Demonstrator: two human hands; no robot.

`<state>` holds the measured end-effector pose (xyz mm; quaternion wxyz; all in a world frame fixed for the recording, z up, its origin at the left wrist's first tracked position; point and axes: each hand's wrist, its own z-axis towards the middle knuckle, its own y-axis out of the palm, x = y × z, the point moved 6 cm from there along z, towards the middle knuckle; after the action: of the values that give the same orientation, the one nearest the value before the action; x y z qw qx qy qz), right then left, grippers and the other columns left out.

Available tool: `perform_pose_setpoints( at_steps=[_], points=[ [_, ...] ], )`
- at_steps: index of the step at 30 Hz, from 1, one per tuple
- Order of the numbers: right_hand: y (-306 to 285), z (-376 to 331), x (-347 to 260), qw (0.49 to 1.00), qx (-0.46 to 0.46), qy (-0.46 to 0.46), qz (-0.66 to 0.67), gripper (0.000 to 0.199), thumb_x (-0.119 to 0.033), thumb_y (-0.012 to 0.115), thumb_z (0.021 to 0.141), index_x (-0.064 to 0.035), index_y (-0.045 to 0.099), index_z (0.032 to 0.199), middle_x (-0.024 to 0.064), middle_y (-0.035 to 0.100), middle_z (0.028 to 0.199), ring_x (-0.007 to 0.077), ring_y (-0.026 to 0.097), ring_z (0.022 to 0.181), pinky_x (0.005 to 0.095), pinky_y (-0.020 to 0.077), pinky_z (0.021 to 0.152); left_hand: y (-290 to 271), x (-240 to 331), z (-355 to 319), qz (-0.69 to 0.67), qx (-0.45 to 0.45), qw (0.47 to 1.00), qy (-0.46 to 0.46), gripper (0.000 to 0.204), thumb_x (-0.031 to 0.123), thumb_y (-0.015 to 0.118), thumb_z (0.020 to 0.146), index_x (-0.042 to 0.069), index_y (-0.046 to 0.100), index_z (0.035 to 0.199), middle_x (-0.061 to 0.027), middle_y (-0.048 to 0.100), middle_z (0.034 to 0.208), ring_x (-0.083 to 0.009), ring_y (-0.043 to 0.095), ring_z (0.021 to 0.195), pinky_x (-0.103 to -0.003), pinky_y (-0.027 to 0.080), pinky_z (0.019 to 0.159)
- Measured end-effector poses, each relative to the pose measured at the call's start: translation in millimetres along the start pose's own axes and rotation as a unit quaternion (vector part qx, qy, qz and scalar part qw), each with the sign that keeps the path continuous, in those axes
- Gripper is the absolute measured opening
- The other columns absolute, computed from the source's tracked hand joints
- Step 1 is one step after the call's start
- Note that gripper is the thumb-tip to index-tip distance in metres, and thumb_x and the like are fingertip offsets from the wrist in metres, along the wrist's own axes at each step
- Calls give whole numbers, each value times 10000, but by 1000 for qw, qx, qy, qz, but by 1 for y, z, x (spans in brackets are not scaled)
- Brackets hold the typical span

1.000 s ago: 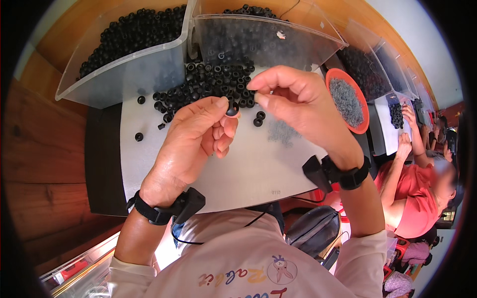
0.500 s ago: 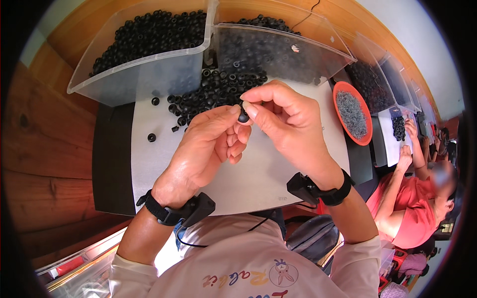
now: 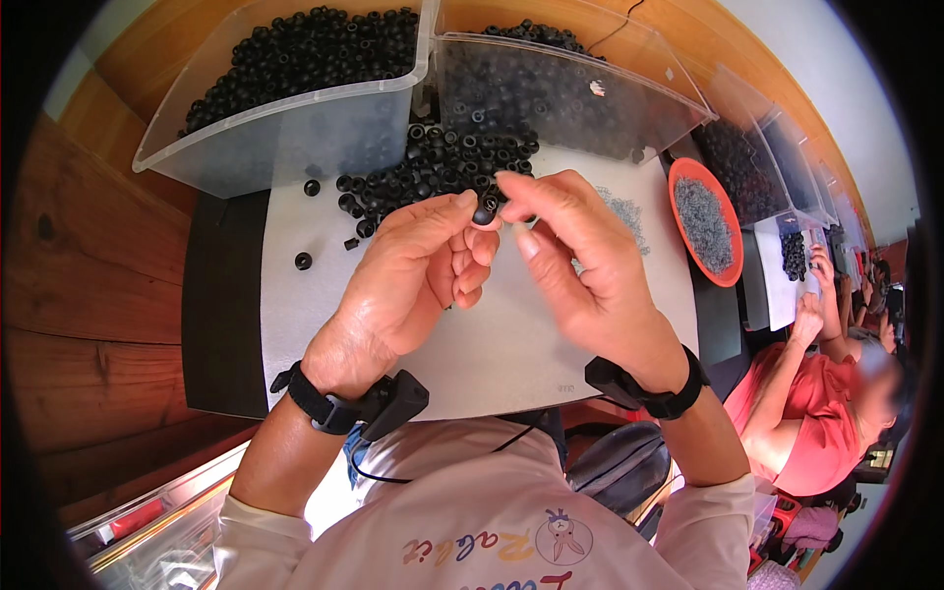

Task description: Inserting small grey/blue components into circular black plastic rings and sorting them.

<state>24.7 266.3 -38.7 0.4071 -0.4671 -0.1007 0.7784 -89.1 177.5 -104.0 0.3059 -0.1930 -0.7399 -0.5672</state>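
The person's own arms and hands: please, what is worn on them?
The left hand and right hand wear no gloves. Each wrist has a black strap carrying a blocky black device; a thin black cable shows near the left one. Loose whitish sleeves end near the elbows.

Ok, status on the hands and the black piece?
Left hand pinching black piece. Right hand beside it, pinch open. Loose black pieces heaped just beyond.
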Motion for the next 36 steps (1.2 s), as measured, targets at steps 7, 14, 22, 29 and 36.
perform_pose_setpoints(
  at_steps=[7, 14, 22, 29, 36],
  points=[
    [2, -2, -5, 997, -64, 3, -34, 450, 111, 546, 947, -16, 603, 1375, 134, 530, 1183, 218, 587, 935, 290, 494, 818, 5, 1, -1, 12, -8, 1000, 22, 334, 358, 514, 1086, 70, 639, 972, -12, 617, 791, -112, 505, 615, -274, 411, 551],
    [-27, 10, 19, 978, -89, 175, 65, 286, -8, 585, 988, -26, 663, 1262, 70, 606, 941, 132, 580, 848, 265, 478, 743, 15, 20, -10, 13, -25, 999, 36, 338, 375, 494, 1087, 80, 615, 975, -8, 548, 782, -114, 451, 598, -262, 350, 530],
    [-26, -17, 81, 930, -222, 105, -275, 193, -3, 643, 863, -25, 675, 1052, 120, 657, 940, 336, 649, 852, 421, 518, 734, 8, 23, -12, 143, 15, 988, 59, 321, 359, 577, 1058, 60, 649, 970, -11, 630, 775, -81, 500, 599, -241, 398, 545],
    [-10, -13, 65, 915, -228, 98, -319, 136, 10, 630, 805, -28, 658, 933, 135, 622, 971, 370, 655, 871, 460, 543, 735, 0, 28, -15, 185, 50, 979, 74, 312, 334, 573, 1061, 47, 649, 967, -18, 623, 765, -80, 519, 603, -230, 410, 533],
    [36, 0, 49, 917, -270, 66, -287, 130, -11, 635, 805, -14, 657, 933, 137, 625, 974, 347, 686, 871, 455, 570, 700, -6, 23, -10, 142, 25, 988, 55, 331, 356, 590, 1052, 52, 669, 946, -10, 626, 761, -75, 514, 599, -232, 416, 538]
  ],
)
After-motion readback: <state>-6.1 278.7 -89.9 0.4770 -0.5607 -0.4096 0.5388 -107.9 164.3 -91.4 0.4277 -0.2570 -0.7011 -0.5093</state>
